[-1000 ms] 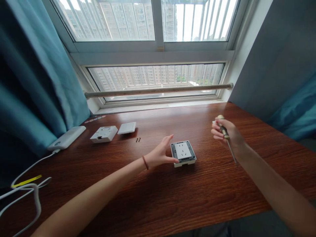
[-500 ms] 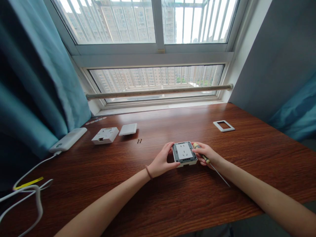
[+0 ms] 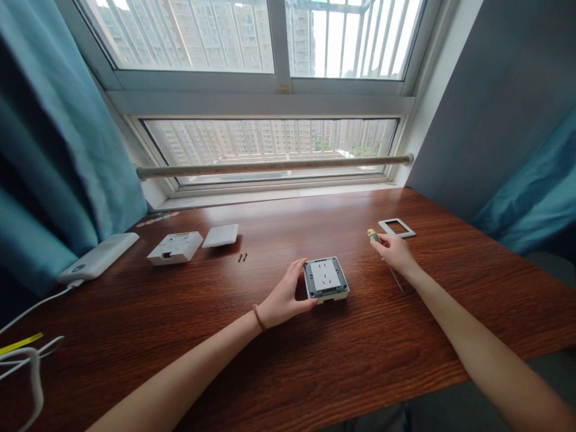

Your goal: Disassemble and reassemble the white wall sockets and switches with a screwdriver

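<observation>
A wall socket [image 3: 326, 275], its white face set in a grey frame on a white back box, rests on the table. My left hand [image 3: 290, 292] grips its left side, thumb at the near corner and fingers at the far one. Off to the right, my right hand [image 3: 394, 252] is closed around a screwdriver [image 3: 373, 236]; its yellowish handle points away from me and its thin shaft runs back under the hand. Just beyond that hand lies a white square cover frame [image 3: 396, 228], with a small gap or contact I cannot make out.
At the left stand a white back box [image 3: 175, 248], a white switch panel [image 3: 220, 236] and two screws [image 3: 242, 258]. Farther left are a white power bank [image 3: 99, 258] with a cable and a yellow strip [image 3: 21, 343]. A horizontal rail [image 3: 274, 166] crosses the window behind the table.
My right hand has left the socket's right side and moved right and away from me, carrying the screwdriver towards the cover frame. The left hand still holds the socket. The whole view has shifted slightly.
</observation>
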Demonstrator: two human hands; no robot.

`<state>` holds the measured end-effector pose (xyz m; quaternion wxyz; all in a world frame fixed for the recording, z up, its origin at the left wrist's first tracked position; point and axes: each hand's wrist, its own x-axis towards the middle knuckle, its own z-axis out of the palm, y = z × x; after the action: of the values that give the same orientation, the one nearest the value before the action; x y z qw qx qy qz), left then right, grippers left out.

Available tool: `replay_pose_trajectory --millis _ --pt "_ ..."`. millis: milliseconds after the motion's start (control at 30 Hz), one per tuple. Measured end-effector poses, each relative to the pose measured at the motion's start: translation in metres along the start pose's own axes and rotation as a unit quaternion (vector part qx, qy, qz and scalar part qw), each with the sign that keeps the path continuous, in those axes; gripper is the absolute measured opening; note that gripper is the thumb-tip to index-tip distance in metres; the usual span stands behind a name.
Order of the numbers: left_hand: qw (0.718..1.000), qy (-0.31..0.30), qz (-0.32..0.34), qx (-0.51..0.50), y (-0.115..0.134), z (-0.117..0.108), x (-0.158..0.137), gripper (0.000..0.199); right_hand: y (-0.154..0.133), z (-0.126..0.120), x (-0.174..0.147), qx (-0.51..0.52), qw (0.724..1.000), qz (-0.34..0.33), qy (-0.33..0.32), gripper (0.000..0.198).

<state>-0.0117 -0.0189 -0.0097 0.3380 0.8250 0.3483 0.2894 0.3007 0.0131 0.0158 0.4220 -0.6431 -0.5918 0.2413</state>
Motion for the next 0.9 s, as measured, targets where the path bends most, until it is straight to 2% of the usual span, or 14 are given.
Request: replay_pose_trajectory --millis 100,233,567,667,733,833,900 --pt "1.000 0.004 -0.002 -0.003 0.000 0.000 0.000 0.079 0.009 0.001 0.003 -0.104 0.994 -0.029 0.031 0.026" --pt "1.000 0.009 -0.008 -0.006 0.002 0.001 0.000 0.079 0.016 0.009 0.001 -0.192 0.980 -0.051 0.019 0.027" --pt "0.999 0.017 -0.002 0.033 0.001 0.002 0.000 0.083 0.030 0.012 0.004 -0.291 0.955 -0.063 0.003 0.030" --pt "0.992 0.090 0.032 0.081 0.010 0.003 -0.002 0.078 0.033 0.012 0.005 -0.304 0.951 -0.065 0.000 0.031" --pt "0.974 0.175 0.083 0.114 0.028 0.000 -0.006 0.058 0.034 0.012 0.005 -0.309 0.949 -0.067 -0.001 0.031" --pt "0.930 0.297 0.173 0.128 0.074 -0.013 -0.023 0.035 0.037 0.013 0.005 -0.314 0.947 -0.070 0.000 0.031" --pt "0.893 0.379 0.212 0.119 0.108 -0.026 -0.045 0.036 0.039 0.013 0.005 -0.315 0.946 -0.071 0.001 0.032"
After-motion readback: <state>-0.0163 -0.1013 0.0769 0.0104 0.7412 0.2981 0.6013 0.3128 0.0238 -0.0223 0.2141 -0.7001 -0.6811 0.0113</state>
